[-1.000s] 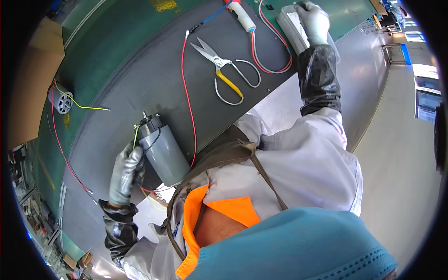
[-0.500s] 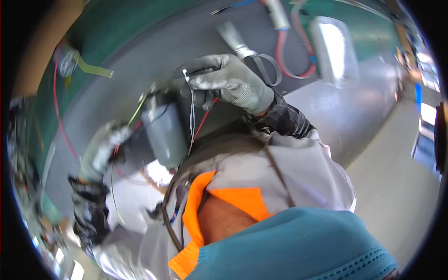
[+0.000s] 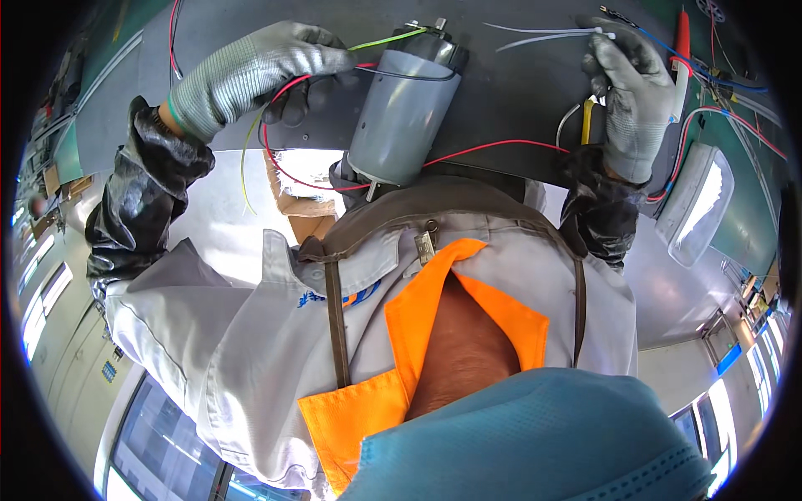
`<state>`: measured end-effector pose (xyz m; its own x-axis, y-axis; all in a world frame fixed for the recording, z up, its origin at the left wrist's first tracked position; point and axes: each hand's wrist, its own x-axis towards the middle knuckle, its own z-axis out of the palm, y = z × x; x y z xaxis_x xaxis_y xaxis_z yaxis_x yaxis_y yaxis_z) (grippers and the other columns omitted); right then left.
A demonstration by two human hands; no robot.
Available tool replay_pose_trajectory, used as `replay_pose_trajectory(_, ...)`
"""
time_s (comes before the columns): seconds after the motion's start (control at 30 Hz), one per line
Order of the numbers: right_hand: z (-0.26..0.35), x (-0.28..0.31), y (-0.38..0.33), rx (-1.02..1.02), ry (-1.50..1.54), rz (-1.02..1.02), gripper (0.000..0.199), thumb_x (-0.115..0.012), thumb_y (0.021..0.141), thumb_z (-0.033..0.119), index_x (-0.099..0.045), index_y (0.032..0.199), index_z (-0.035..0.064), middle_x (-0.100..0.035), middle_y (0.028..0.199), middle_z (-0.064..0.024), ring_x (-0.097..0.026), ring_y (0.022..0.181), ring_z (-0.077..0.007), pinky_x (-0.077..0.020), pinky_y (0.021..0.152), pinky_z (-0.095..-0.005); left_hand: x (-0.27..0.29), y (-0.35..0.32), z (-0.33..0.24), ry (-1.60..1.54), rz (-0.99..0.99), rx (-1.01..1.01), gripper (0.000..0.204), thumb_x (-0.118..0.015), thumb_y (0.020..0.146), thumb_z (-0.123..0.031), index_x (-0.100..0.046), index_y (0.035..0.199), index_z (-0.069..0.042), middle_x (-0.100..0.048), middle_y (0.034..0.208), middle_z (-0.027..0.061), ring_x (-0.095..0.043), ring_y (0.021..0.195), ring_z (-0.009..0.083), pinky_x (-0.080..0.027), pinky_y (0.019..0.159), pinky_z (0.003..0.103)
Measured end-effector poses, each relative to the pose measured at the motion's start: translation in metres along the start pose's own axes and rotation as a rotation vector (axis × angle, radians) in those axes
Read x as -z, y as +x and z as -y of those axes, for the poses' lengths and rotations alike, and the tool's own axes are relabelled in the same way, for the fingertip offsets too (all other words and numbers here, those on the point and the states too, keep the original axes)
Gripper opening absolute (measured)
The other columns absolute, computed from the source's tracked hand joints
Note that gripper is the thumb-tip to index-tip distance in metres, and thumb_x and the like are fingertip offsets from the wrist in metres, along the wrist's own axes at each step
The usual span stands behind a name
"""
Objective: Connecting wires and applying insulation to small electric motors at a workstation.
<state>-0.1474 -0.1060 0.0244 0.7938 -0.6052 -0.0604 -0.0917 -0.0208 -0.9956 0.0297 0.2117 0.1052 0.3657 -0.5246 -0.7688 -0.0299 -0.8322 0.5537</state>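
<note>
Two gloved hands: your left hand (image 3: 251, 71) pinched wires by the heavy, rigid grey cylindrical motor (image 3: 401, 117); your right hand (image 3: 635, 96) pinched thin white leads (image 3: 543, 37) at upper right; grip its body.

Both hands wear grey knitted gloves, the left hand (image 3: 251, 71) at eleven o'clock, the right hand (image 3: 635, 100) at two o'clock; dark glossy sleeve covers (image 3: 138, 200) run up the forearms; a pale grey work jacket (image 3: 242, 334) with orange collar lining (image 3: 434, 317); brown apron straps (image 3: 334, 317); a blue face mask (image 3: 535, 442) at six o'clock.
</note>
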Motion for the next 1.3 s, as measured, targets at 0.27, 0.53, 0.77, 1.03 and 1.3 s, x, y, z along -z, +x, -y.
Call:
replay_pose_trajectory(0.27,0.014,0.011,-0.006,0.471,-0.223,-0.202,0.02,-0.068,0.095,-0.002,-0.073,0.113,-0.0072,-0.075,0.1,-0.0119,-0.071,0.083,-0.0145,-0.0568,0.075,-0.0243,0.001,0.002,0.006,-0.019,0.013,0.028,0.044,-0.057,0.101,-0.049,-0.069,0.109,-0.007,-0.059,0.069,-0.0008,-0.057,0.049,0.0065,-0.042,0.041,0.02)
replay_pose_trajectory(0.53,0.021,-0.021,-0.056,0.155,0.232,0.225,0.026,-0.058,0.1,0.008,-0.068,0.116,-0.0103,-0.072,0.108,-0.0252,-0.075,0.085,-0.0289,-0.0632,0.077,-0.0351,0.007,0.005,0.002,-0.133,0.069,-0.02,0.038,-0.058,0.104,-0.036,-0.071,0.104,0.0,-0.063,0.069,0.0003,-0.062,0.055,0.0078,-0.049,0.048,0.021)
replay_pose_trajectory(0.77,-0.03,-0.099,-0.067,0.774,-0.513,0.47,0.032,-0.074,0.084,0.006,-0.074,0.115,0.0141,-0.072,0.111,-0.0124,-0.07,0.081,-0.0306,-0.0585,0.071,-0.0383,-0.003,0.018,0.041,-0.476,0.203,-0.305,0.032,-0.05,0.109,-0.028,-0.068,0.105,-0.002,-0.063,0.081,-0.0046,-0.06,0.068,0.0024,-0.049,0.052,0.019)
replay_pose_trajectory(1.03,-0.011,-0.111,-0.062,0.967,-0.609,0.344,0.032,-0.074,0.084,0.002,-0.075,0.114,0.0117,-0.075,0.112,-0.0089,-0.073,0.084,-0.0275,-0.0597,0.072,-0.0359,-0.027,0.008,0.013,-0.387,-0.13,-0.172,0.029,-0.056,0.106,-0.026,-0.07,0.106,-0.001,-0.066,0.08,-0.002,-0.062,0.067,0.0053,-0.047,0.054,0.021)
replay_pose_trajectory(1.3,0.008,-0.123,-0.032,-0.214,0.386,0.284,0.025,-0.065,0.095,0.004,-0.066,0.119,-0.0034,-0.072,0.087,-0.0095,-0.064,0.059,-0.0113,-0.049,0.05,-0.023,-0.05,0.034,0.017,-0.644,-0.231,-0.263,0.031,-0.065,0.1,-0.027,-0.069,0.112,0.002,-0.066,0.081,0.0005,-0.057,0.063,0.0051,-0.047,0.056,0.021)
